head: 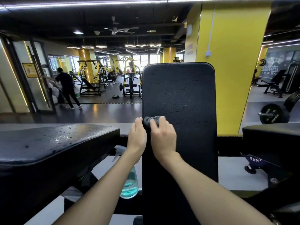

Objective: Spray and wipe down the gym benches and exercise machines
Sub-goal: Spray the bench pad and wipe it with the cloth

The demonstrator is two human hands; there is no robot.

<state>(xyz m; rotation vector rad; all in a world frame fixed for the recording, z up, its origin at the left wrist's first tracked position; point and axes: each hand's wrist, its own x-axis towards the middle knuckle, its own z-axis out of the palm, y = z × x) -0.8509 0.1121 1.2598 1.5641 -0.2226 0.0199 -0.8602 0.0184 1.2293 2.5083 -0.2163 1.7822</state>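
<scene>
While I lean over the upright bench pad [178, 88], my right hand [163, 137] grasps a crumpled grey cloth [151, 120] and presses it flat against the black padding, fingers curled over the top of the wad. My left hand [137, 135] sits just beside it at 9 o'clock, its fingers bent round the pad's left edge and gripping it, knuckles touching the cloth's near end. From the cloth toward 12 o'clock the padding shows thin wet streaks running crosswise, brightest about the middle of the pad. At 6 o'clock from my left hand, partly hidden under my left forearm, the spray bottle [129, 184] stands in the gap between the pad and the neighbouring bench; its body is clear teal, it holds some liquid, and its grey trigger head points toward 9 o'clock. That flat bench [56, 143] fills the 9 o'clock side, its black top beaded with droplets. At 3 o'clock the corner of another black seat [271, 137] comes into view, and beyond it, toward 2 o'clock, a weight plate [272, 113] rests on a bar. A yellow pillar [227, 62] rises behind the pad at 1 o'clock. Far off at 10 o'clock a person in black [66, 88] bends forward near a glass door.
</scene>
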